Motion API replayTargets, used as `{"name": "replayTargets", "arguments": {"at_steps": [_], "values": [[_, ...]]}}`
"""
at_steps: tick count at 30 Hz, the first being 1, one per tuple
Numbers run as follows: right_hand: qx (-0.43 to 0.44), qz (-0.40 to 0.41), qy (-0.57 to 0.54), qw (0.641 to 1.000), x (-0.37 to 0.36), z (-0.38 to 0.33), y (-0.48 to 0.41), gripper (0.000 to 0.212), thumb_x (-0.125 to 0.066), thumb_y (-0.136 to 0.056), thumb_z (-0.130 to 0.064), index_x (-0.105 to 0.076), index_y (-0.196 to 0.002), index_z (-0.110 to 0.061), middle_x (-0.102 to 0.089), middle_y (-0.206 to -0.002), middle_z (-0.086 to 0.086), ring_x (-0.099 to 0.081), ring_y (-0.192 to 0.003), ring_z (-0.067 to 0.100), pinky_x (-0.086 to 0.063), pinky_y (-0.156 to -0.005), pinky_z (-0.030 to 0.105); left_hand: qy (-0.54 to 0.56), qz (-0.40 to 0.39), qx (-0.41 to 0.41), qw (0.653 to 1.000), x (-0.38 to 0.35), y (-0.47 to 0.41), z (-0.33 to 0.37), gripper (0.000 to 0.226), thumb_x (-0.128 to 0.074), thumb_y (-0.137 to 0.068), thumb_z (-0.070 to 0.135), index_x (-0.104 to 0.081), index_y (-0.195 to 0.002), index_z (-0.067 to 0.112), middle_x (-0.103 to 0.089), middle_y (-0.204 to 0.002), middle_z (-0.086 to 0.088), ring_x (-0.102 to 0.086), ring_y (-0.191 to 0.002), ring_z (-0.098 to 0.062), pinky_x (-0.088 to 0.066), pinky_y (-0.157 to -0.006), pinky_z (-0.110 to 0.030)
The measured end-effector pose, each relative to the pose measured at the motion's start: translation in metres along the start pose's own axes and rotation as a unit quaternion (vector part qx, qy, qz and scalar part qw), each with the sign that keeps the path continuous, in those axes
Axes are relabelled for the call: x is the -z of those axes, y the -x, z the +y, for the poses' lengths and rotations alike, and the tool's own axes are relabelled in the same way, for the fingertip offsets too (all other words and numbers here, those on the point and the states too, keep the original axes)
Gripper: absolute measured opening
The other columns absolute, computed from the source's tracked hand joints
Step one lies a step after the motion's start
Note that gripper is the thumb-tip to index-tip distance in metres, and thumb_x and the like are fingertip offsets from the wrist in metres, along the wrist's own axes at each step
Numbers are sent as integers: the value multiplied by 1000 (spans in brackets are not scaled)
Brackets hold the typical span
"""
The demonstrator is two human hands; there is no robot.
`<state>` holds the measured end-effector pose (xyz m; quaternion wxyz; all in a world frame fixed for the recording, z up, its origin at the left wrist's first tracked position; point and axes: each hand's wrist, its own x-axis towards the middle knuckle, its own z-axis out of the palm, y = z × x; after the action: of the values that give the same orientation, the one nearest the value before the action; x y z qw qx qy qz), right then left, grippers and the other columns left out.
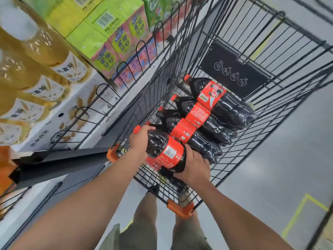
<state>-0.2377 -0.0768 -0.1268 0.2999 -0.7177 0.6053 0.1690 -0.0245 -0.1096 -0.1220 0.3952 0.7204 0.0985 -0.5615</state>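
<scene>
From my head camera, looking down, I count four bottles of cola, and one of them is in my grip. That cola bottle (165,154) hangs tilted over the near end of the cart (239,156), with its red cap up and to the left and its base down toward me. My left hand (140,139) is curled round the neck and shoulder just below the cap. My right hand (194,168) is wrapped round the lower body, below the red label, so both hands are closed on this one bottle.

The other three lie on the wire floor of the cart, side by side and touching, with all their caps pointing left. They are the far bottle (225,103), the middle bottle (214,127) and the near bottle (203,147). The near one lies just beside my right hand, though I cannot tell whether they touch.

The cart has two orange corner pieces (180,210) at my end. At the far end is one black sign (234,69) with four round icons.

A shelf (100,98) with a wire front rail runs along my left. On it lie pale tea bottles (46,49), and I can make out at least four labels. Past them are green and pink tea cartons (106,60), three in the front row and more behind them that are too blurred to count.

Below everything I see my two legs in one pair of olive shorts (142,230), and the grey floor (270,177) with yellow lines.
</scene>
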Motion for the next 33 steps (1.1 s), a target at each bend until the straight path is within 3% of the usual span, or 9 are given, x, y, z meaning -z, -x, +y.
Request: {"name": "replayTargets", "arguments": {"at_steps": [5, 8, 12, 14, 18, 23, 27, 31, 33], "values": [[5, 49, -6, 999, 44, -14, 20, 133, -80, -62, -73, -2, -160, -28, -41, -150, -5, -36, -143, 19, -29, -119, 47, 3, -29, -66, 997, -8, 47, 42, 57, -82, -68, 22, -70, -119, -1, -74, -91, -14, -73, -67, -26, -56, -52, -30], [37, 110, 6, 993, 86, -18, 37, 125, -72, -61, -81, -16, -158, -26, -43, -143, -3, -40, -136, 22, -33, -115, 42, -6, -46, -113, 992, -16, 88, 79, 32, -78, -75, 19, -76, -103, 4, -74, -81, -11, -71, -63, -25, -54, -49, -28], [89, 178, -23, 980, 153, -29, 66, 118, -64, -60, -83, -26, -155, -24, -47, -146, -5, -44, -136, 20, -32, -119, 40, -12, -119, -169, 978, -21, 151, 132, 10, -76, -79, 20, -76, -87, 13, -74, -79, -8, -72, -70, -27, -55, -57, -29], [107, 220, -38, 969, 187, -38, 81, 117, -68, -61, -81, -29, -154, -23, -52, -145, -5, -50, -134, 19, -36, -117, 41, -11, -159, -200, 967, -22, 181, 155, 14, -75, -81, 22, -76, -90, 12, -74, -81, -9, -71, -70, -25, -56, -59, -29], [142, 309, -59, 939, 242, -52, 106, 106, -79, -62, -73, -36, -148, -26, -59, -135, -9, -60, -121, 14, -53, -101, 40, -9, -220, -275, 936, -25, 232, 194, 23, -73, -89, 37, -76, -89, 14, -79, -98, -17, -76, -84, -30, -60, -73, -39], [184, 382, -41, 905, 302, -62, 122, 105, -86, -61, -64, -40, -146, -23, -62, -133, -7, -61, -119, 14, -52, -100, 35, 29, -246, -330, 911, -22, 289, 225, 32, -69, -97, 42, -77, -93, 11, -80, -95, -13, -78, -85, -29, -61, -73, -38], [219, 389, -11, 895, 336, -65, 131, 96, -80, -64, -69, -42, -143, -30, -59, -127, -15, -60, -113, 9, -54, -93, 36, 81, -248, -340, 904, -14, 321, 235, 32, -70, -97, 40, -76, -87, 11, -80, -90, -12, -77, -81, -27, -59, -74, -37], [258, 388, 19, 885, 356, -69, 134, 99, -77, -63, -72, -41, -145, -29, -59, -129, -14, -61, -116, 11, -53, -95, 36, 127, -223, -354, 899, 2, 346, 229, 43, -69, -97, 43, -76, -109, 2, -79, -103, -15, -77, -95, -33, -61, -82, -42], [280, 389, 29, 877, 360, -74, 139, 99, -75, -63, -73, -40, -145, -30, -59, -129, -14, -61, -116, 12, -53, -96, 36, 141, -210, -361, 898, 13, 357, 222, 44, -67, -98, 43, -74, -112, 1, -79, -104, -15, -77, -95, -32, -63, -75, -39]]}}
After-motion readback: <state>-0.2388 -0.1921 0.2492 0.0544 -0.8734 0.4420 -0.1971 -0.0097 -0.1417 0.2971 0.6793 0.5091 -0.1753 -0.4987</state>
